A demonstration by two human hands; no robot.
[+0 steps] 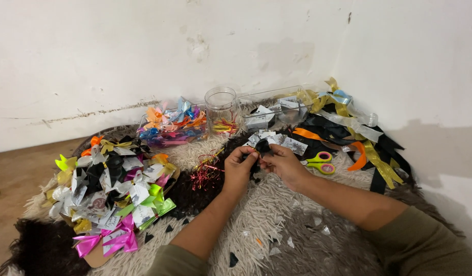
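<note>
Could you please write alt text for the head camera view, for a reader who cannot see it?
Both hands, the left hand and right hand, pinch a small black ribbon bow over a shaggy rug by a white wall. A pile of finished bows lies to the left; scissors, loose ribbons and a clear jar lie beyond.

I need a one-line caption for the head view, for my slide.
Both hands, left and right, pinch a black ribbon bow over a shaggy rug, beside scissors and a bow pile.
</note>
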